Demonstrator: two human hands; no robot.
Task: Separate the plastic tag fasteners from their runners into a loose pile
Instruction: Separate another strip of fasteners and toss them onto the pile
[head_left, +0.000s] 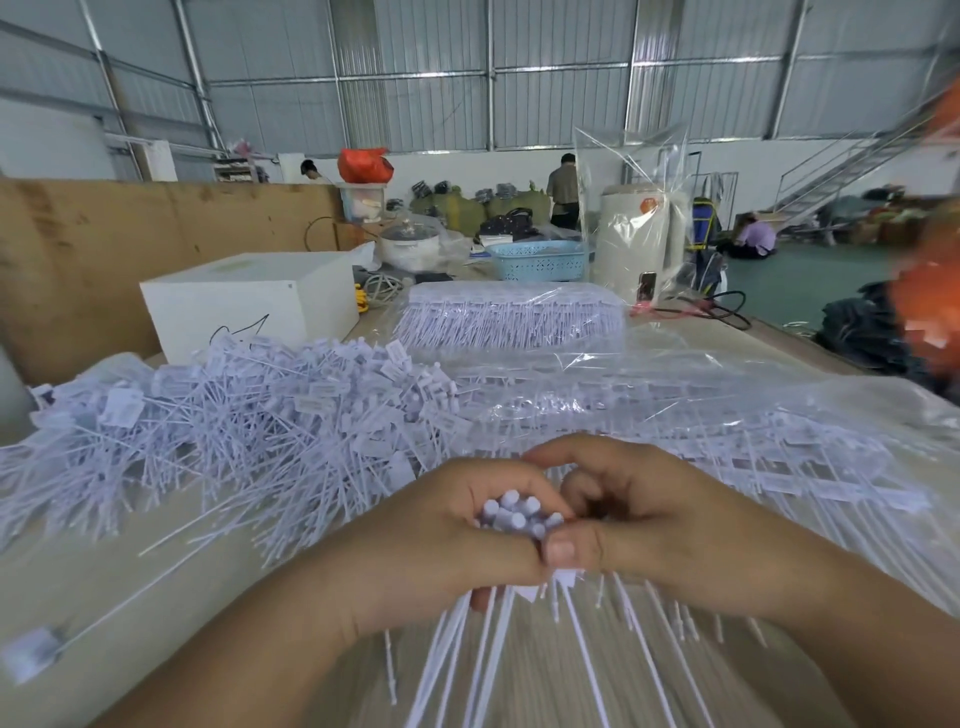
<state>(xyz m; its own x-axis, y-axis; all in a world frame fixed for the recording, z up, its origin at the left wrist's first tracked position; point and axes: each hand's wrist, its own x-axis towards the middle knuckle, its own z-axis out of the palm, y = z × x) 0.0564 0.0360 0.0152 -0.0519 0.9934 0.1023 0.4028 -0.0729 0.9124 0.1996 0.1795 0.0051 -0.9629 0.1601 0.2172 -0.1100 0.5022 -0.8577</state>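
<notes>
My left hand (441, 535) grips a bundle of white plastic tag fasteners (519, 517), their round heads poking up from my fist and their long thin tails fanning down toward me. My right hand (634, 514) meets it from the right, thumb and fingers pinching the same bundle at its heads. A loose pile of separated white fasteners (234, 421) spreads across the left of the table. Fasteners on their runners (727, 457) lie in rows on clear plastic to the right.
A sealed clear bag of fasteners (509, 317) lies further back, beside a white box (249, 301). Behind stand a blue basket (540, 260), a white cylinder wrapped in plastic (639, 239) and a brown board wall (104, 249). People work in the far background.
</notes>
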